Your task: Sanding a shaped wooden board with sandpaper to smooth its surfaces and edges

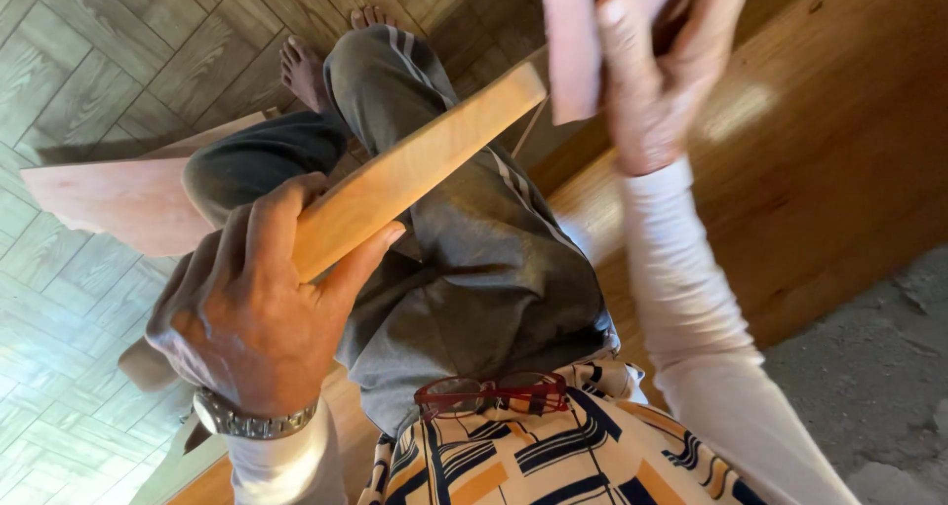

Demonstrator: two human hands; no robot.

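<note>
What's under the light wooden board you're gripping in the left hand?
Beneath the light wooden board, held by the left hand, lie the grey trousered legs and a pale pink flat board. The lap directly under it is covered.

Pale wood slat (415,169) tilted over lap; pink sheet (578,41) raised.

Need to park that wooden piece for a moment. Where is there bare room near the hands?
Bare room: the wooden surface right of the right hand, and the tiled floor at upper left. Crowded: the lap, where the left hand grips the wooden piece over the knees, beside a flat board.
</note>
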